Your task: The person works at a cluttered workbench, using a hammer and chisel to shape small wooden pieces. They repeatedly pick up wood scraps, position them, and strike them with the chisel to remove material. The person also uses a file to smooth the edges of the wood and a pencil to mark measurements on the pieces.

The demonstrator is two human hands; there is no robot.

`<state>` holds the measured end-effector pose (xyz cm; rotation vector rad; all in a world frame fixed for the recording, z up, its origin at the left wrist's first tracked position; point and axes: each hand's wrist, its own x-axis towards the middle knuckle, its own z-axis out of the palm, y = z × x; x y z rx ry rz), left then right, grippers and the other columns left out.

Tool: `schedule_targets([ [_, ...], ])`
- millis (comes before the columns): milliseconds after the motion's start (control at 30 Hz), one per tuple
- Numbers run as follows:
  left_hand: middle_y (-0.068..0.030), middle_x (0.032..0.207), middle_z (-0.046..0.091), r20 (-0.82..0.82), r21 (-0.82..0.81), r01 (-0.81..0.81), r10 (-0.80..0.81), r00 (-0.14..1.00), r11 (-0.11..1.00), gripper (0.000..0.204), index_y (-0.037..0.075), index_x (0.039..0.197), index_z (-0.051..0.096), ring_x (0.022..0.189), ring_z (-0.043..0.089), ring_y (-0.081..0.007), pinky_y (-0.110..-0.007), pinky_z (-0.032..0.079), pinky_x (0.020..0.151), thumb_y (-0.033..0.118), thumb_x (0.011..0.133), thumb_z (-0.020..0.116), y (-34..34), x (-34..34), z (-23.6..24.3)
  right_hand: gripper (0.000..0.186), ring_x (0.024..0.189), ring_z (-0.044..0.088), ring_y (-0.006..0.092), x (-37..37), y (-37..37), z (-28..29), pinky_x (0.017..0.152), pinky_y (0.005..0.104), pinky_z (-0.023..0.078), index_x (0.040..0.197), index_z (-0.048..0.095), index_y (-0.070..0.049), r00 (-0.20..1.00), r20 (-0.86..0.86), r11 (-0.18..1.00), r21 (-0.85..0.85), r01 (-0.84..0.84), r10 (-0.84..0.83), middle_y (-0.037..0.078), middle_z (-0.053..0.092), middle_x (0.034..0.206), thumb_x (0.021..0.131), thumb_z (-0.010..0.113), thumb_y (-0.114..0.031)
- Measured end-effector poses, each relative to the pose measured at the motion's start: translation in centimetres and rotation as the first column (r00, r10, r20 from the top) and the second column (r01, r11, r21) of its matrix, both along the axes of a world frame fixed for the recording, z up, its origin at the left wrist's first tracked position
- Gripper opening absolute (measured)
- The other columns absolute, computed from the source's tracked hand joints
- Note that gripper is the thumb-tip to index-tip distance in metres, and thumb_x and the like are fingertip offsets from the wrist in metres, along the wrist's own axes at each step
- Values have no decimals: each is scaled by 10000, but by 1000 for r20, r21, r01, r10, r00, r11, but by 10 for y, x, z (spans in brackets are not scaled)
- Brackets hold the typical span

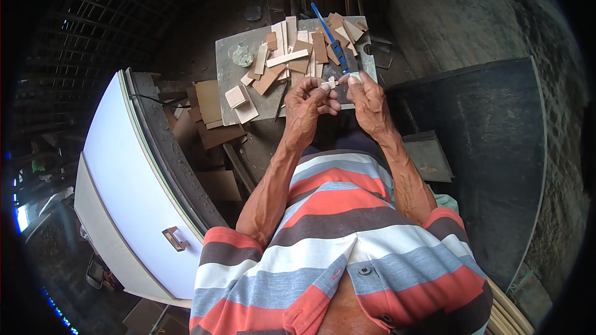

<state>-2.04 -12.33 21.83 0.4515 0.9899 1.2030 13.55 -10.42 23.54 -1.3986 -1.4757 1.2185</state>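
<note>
While both hands meet above the lap, a small pale wood piece sits pinched between them, its long axis running left to right. The left hand curls closed around its left end; the right hand nips its right end. Just beyond lies a grey board crowded with wood offcuts and a blue-handled tool.
</note>
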Motion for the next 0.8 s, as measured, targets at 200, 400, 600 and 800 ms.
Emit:
schedule_targets([
  [200, -100, 784, 665, -185, 3, 72, -70, 980, 997, 111, -12, 980, 579, 612, 647, -146, -242, 527, 536, 91, 949, 609, -3, 1, 8, 223, 620, 621, 279, -10, -3, 2, 585, 403, 490, 915, 552, -8, 993, 64, 995, -4, -100, 100, 135, 617, 694, 1008, 510, -207],
  [400, -50, 764, 658, -514, 4, 214, -182, 838, 977, 119, 12, 973, 642, 605, 616, -104, -226, 489, 529, 126, 962, 611, -7, 0, 26, 216, 645, 643, 359, -8, -10, 2, 575, 433, 490, 897, 550, -11, 962, 255, 981, 135, -137, 99, 167, 621, 679, 1000, 503, -195],
  [600, -3, 734, 605, -175, -87, 195, -208, 962, 977, 129, 58, 969, 632, 581, 528, -66, -189, 380, 492, 183, 980, 601, -8, -12, 21, 122, 667, 630, 372, 6, -12, -2, 571, 449, 482, 928, 569, -14, 915, 395, 896, 371, -243, 84, 169, 616, 738, 965, 536, -125],
  [800, 9, 692, 549, -52, -112, 200, -207, 977, 973, 145, 51, 953, 598, 564, 465, -67, -176, 349, 502, 188, 994, 577, -7, -8, 20, 72, 685, 632, 349, 6, -11, -5, 571, 433, 487, 963, 587, -22, 907, 412, 835, 467, -292, 87, 156, 620, 793, 897, 595, -48],
])
